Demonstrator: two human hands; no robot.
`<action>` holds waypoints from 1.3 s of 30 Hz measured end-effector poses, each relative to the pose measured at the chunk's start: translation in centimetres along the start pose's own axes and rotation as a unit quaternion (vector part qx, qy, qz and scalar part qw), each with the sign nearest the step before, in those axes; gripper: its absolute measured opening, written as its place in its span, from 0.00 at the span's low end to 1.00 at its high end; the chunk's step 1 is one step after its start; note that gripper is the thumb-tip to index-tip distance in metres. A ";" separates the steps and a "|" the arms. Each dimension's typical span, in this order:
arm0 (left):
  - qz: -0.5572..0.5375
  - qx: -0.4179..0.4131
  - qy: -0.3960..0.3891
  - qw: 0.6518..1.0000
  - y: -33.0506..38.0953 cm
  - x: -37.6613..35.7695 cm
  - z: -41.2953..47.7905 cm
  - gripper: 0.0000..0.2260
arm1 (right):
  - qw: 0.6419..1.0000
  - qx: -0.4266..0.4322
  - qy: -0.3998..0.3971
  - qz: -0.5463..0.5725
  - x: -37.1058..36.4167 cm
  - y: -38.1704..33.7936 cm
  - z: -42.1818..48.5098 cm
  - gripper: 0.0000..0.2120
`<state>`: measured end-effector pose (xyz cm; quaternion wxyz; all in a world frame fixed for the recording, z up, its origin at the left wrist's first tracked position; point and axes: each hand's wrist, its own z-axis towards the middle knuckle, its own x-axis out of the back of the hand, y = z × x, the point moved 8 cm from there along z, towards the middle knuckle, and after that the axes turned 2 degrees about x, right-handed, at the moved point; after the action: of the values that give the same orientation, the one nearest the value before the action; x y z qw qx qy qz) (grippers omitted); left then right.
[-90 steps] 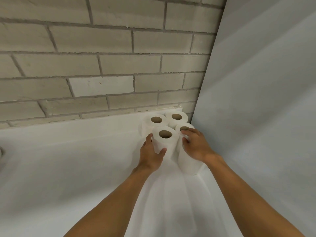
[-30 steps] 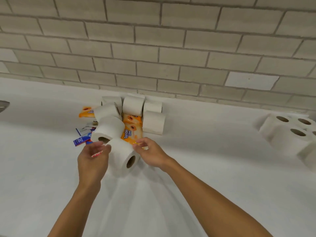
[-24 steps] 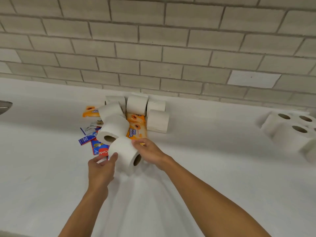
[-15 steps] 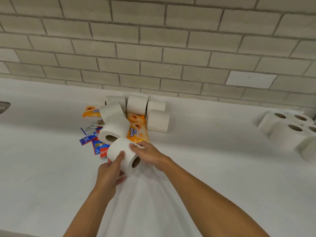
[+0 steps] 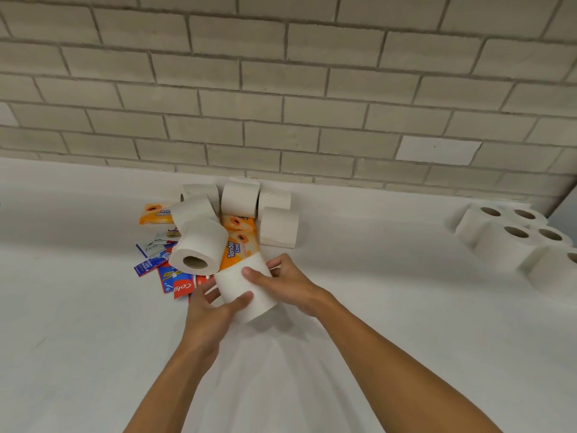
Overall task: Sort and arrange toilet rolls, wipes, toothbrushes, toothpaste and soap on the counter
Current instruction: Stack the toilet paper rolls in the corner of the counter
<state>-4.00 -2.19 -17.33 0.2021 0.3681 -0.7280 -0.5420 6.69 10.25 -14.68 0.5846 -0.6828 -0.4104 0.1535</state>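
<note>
both hands, left hand (image 5: 208, 310) and right hand (image 5: 287, 284), grip a toilet roll (image 5: 245, 287) just off the counter (image 5: 390, 307) near the mixed pile (image 5: 199, 242); next it likely joins the upright rolls (image 5: 512, 242) at the right edge.

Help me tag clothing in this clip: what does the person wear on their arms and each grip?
Nothing worn shows. The left forearm and right forearm are bare down to the frame's bottom edge, with no sleeves. The left grip and right grip carry no gloves, rings, watch or wristband.
</note>
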 end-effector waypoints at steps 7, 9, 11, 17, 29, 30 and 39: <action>0.098 -0.122 -0.099 0.983 2.1 -5.7 -1.1 0.36 | 0.997 0.063 0.033 0.033 5.8 0.9 -2.7 0.35; 0.120 -0.146 -0.127 0.974 2.1 -7.8 -1.1 0.36 | 0.995 0.074 0.052 0.028 7.7 1.4 -3.7 0.36; 0.135 -0.167 -0.154 0.964 2.0 -9.9 -1.2 0.36 | 0.993 0.085 0.072 0.026 9.4 1.9 -4.9 0.37; 0.141 -0.183 -0.236 0.944 0.0 -16.2 -1.4 0.37 | 0.984 0.088 0.147 0.046 14.6 5.3 -7.5 0.39; 0.156 -0.176 -0.316 0.919 -3.1 -25.3 -2.1 0.35 | 0.967 0.077 0.232 0.065 22.0 10.3 -10.5 0.38; 0.155 -0.176 -0.322 0.917 -3.2 -26.2 -2.1 0.35 | 0.966 0.077 0.237 0.063 22.8 10.7 -10.5 0.38; 0.120 -0.129 -0.354 0.918 -4.9 -31.4 -1.9 0.28 | 0.955 0.075 0.281 0.055 28.0 13.8 -11.3 0.38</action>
<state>19.19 19.56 -18.00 0.0403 0.0329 -0.7141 -0.6981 36.97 23.65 -16.87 0.7161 -0.6744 -0.1791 0.0179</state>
